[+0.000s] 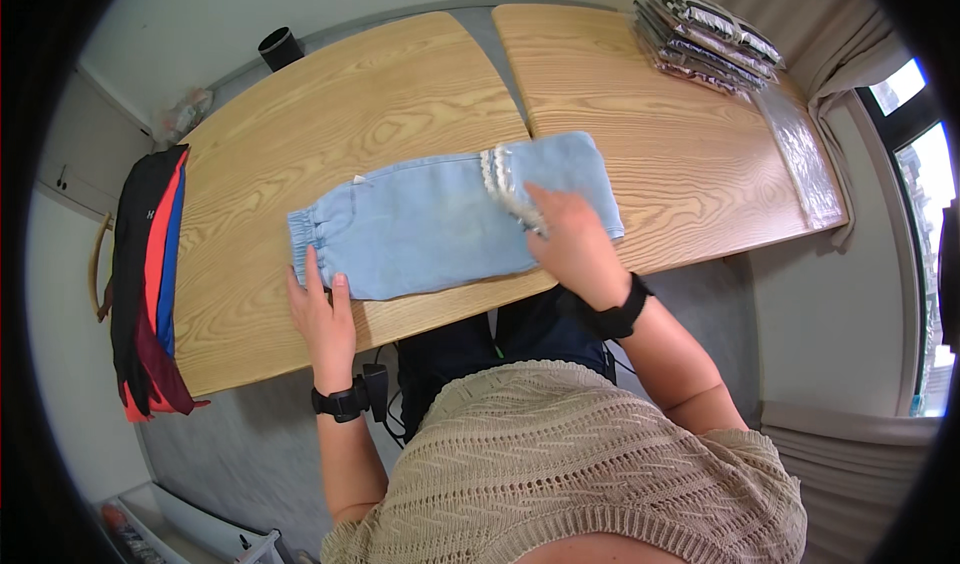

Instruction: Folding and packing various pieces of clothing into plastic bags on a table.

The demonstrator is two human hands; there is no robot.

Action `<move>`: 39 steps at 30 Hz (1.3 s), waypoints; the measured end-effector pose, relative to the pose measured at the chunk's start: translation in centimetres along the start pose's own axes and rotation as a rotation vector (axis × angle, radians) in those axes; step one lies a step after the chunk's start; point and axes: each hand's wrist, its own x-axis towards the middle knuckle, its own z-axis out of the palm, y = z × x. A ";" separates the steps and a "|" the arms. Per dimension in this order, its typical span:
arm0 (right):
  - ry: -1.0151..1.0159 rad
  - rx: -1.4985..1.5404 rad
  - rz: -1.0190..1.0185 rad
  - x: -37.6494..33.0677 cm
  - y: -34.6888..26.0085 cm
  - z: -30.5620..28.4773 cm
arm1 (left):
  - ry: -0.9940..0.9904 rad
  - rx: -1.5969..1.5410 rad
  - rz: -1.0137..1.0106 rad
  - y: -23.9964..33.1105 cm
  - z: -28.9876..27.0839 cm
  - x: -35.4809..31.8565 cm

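Observation:
A pair of light blue denim pants (425, 224) lies folded lengthwise across the wooden table, its gathered elastic waistband (301, 232) at the left. White ruffled trim (492, 172) runs across the cloth toward the right end. My left hand (325, 314) rests with spread fingers at the near corner of the waistband, fingertips on the fabric. Over the right part of the pants is my right hand (575, 244), slightly blurred, its fingers apart beside the trim. Nothing shows in its grasp, though the palm side is hidden.
Black, red and blue garments (150, 274) hang over the table's left edge. At the far right sits a stack of clothes in clear bags (705, 39), with an empty plastic bag (800, 159) nearer me. A gap separates the two tabletops (590, 74). A black bin (280, 50) stands beyond.

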 end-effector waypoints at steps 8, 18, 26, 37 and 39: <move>-0.074 0.044 0.092 -0.5 -0.6 0.7 | 0.020 0.045 0.034 -0.4 0.3 -0.1; 0.008 0.362 0.436 0.3 -0.5 -2.2 | 0.022 -0.046 0.022 -1.9 -0.2 0.8; 0.461 0.949 0.622 -2.6 12.0 -10.8 | -0.162 0.055 -0.220 -0.9 -2.0 4.4; 0.505 0.623 0.806 -5.8 16.0 -9.7 | -0.171 -0.385 -0.507 -1.1 -2.9 6.0; 0.516 0.545 0.772 -6.1 16.4 -9.5 | -0.188 -0.334 -0.533 -1.2 -3.4 6.2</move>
